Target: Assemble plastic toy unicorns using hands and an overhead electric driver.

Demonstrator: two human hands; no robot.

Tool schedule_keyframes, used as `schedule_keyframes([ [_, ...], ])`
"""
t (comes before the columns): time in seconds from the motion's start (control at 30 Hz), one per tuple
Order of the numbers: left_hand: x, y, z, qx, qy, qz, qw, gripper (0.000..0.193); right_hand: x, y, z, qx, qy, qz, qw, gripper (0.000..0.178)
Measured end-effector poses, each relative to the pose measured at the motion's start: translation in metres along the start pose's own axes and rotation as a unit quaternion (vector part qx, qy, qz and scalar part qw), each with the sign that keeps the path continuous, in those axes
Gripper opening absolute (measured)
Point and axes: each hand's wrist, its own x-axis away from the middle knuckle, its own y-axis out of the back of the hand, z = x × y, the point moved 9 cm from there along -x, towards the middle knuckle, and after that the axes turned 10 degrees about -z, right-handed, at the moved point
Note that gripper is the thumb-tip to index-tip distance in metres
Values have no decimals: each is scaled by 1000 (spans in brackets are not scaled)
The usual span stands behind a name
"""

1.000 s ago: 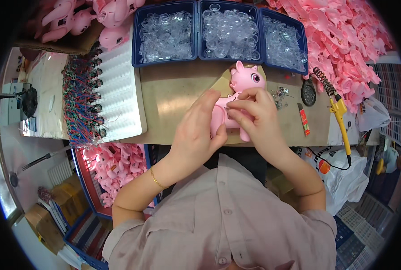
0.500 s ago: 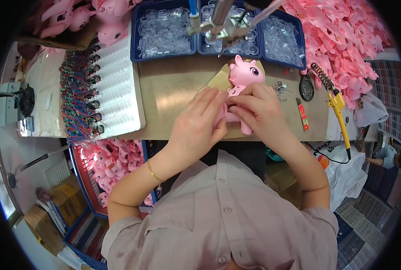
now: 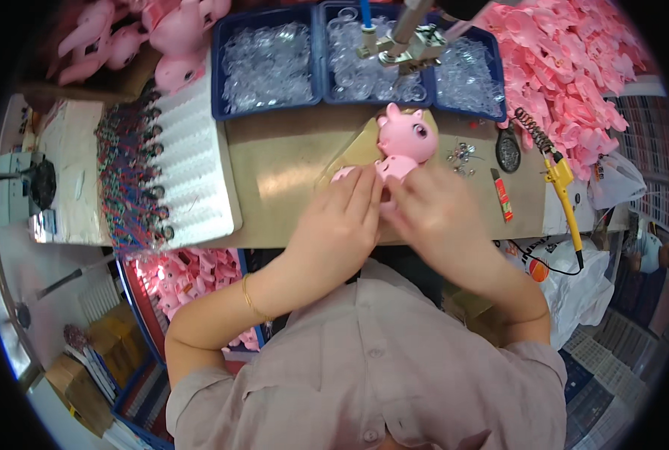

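Clasping a pink toy pony [image 3: 405, 142], its head beyond both, the left hand [image 3: 337, 222] adjoins the right hand [image 3: 441, 207] (blurred; grip unclear).

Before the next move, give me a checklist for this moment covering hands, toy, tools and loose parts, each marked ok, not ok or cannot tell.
1. Left hand on the pink toy: ok, its fingers lie over the body.
2. Right hand holding a small part: cannot tell, it is blurred.
3. Toy's head unobstructed: ok, it shows beyond both hands.
4. Small metal parts gathered in a container: not ok, they lie scattered on the table.
5. Yellow-handled tool apart from the hands: ok, it is off to the right.
6. Metal fixture apart from the hands: ok, it shows in front of the middle tray, beyond the toy.
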Motion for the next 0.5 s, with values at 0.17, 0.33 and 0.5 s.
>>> schedule_keyframes([
  [0.17, -1, -9, -11, -106, -90, 61, 988, 51, -5, -14, 14, 54, 85, 61, 993, 20],
  [0.33, -8, 0, 3, 16, -8, 38, 999, 52, -4, -17, -116, -296, -264, 43, 917, 19],
  [0.5, -31, -14, -7, -8, 23, 113, 993, 53, -52, 4, -184, 72, -139, -104, 982, 18],
])
